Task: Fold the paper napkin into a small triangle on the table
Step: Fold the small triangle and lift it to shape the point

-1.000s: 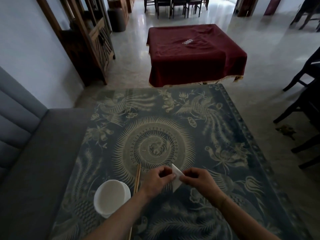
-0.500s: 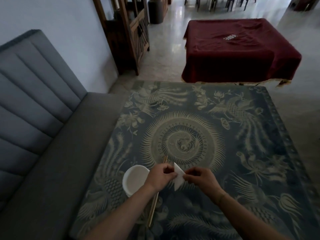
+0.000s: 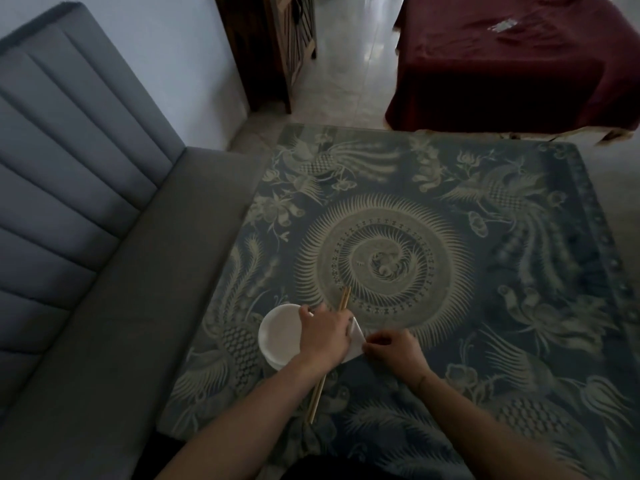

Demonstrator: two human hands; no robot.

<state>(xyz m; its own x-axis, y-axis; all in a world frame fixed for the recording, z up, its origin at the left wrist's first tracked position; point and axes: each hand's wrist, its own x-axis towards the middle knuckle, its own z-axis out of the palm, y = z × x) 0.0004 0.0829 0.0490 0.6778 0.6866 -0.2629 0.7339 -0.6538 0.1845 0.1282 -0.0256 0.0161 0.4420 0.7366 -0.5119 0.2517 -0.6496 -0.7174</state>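
Napkin [image 3: 356, 342] — a white, folded piece with a pointed top — sits between my two hands over the near part of the table [image 3: 450, 306]. My left hand [image 3: 325, 336] lies back-up across its left edge, fingers curled down onto the paper; the fingertips themselves are hidden beneath the hand, so how tightly they close cannot be told. My right hand [image 3: 394, 348] meets the napkin's right edge, with thumb and forefinger brought together in a pinch on the paper and the other fingers curled in under the palm. Whether the napkin lies flat on the cloth or is lifted just clear of it cannot be told.

Bowl [image 3: 280, 336] — white, round — stands just left of my left hand, whose knuckles overlap its rim in this view. Chopsticks [image 3: 320, 393] run at a slant beneath my left hand and wrist, their far tips showing beyond the knuckles. A grey bench [image 3: 104, 306] lies along the table's left side.
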